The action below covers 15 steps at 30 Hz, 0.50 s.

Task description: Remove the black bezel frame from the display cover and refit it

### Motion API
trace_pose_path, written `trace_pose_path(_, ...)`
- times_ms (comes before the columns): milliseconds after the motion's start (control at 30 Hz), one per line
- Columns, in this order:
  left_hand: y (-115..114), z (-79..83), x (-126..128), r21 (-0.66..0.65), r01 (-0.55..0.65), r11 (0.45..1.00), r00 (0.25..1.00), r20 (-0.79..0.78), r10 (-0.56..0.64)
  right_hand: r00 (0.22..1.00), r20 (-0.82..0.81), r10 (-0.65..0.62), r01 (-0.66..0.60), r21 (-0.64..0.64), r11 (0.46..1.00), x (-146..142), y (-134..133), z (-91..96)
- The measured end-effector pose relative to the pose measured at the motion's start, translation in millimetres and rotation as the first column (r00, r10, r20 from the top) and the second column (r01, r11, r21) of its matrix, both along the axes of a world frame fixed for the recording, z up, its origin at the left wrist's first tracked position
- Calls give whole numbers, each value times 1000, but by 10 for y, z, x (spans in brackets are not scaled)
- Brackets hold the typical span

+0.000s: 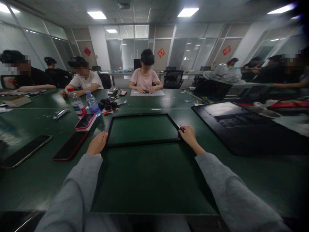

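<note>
A thin black rectangular frame, like a screen bezel, lies in front of me with the green table showing through its opening. My left hand is at its left side, fingers together and curled against the outer edge near the front corner; the thumb is hidden. On the opposite side, my right hand pinches the right edge near the front corner. A small dark bit shows at the right fingertips, too small to name. Both forearms, in grey sleeves, rest across the near part of the table.
Left of the bezel lie several phones, one in a red case and one in a pink case, and two bottles. Black cables are behind. A large black panel lies right. A person sits opposite; others work around.
</note>
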<state>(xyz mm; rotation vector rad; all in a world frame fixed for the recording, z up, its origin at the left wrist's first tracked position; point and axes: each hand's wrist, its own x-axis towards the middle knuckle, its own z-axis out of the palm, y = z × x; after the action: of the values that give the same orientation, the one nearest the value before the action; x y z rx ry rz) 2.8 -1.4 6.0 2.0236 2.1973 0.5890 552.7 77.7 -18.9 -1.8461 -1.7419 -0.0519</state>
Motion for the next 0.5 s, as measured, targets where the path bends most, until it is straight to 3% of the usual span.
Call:
trace_pose_path(200,17,-19,-75,10,-52,999,992,-115,52,1000,20,-8,8,-4,1000,-5,11,-29)
trace_pose_path(500,-37,43,-82,11,-119,993,984,-134,120,1000,9,-18,18,-2,1000,-30,-17,-27)
